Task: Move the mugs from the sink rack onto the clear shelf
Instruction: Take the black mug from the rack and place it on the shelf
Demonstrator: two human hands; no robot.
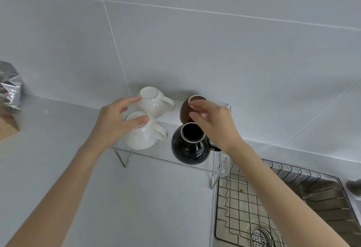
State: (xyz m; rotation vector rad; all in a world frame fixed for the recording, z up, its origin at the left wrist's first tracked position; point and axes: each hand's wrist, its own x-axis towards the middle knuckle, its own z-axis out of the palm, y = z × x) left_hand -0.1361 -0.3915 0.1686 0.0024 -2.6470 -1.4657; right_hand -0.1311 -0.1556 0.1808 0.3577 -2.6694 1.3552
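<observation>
Mugs, four in number, stand upside down on the clear shelf (195,165) against the tiled wall: a rear white mug (154,100), a front white mug (142,135), a brown mug (186,111) at the rear right and a black mug (188,145) at the front right. The sink rack (273,198) at lower right shows no mug in its visible part; the task appears at or near completion.

Left hand (115,123): fingers spread and curved over the upturned base of the front white mug, thumb lying across the base rim. Contact is apparent; a firm grip cannot be confirmed.

Right hand (213,123): fingers loosely curled, fingertips at the base rim of the brown mug, palm above the black mug. Whether it pinches the rim or merely touches it cannot be told.

Handling notes, as a judgement:
- Material looks like glazed ceramic: rigid, moderately heavy, brittle, and slippery if wet from the rack.
- Take hold around the body or by the handle; the narrow foot ring gives a poor grip.
- The mugs stand close together, so set each down vertically to avoid knocking glaze against glaze.
- The front pair sits near the shelf's front edge; avoid pushing forward.
</observation>
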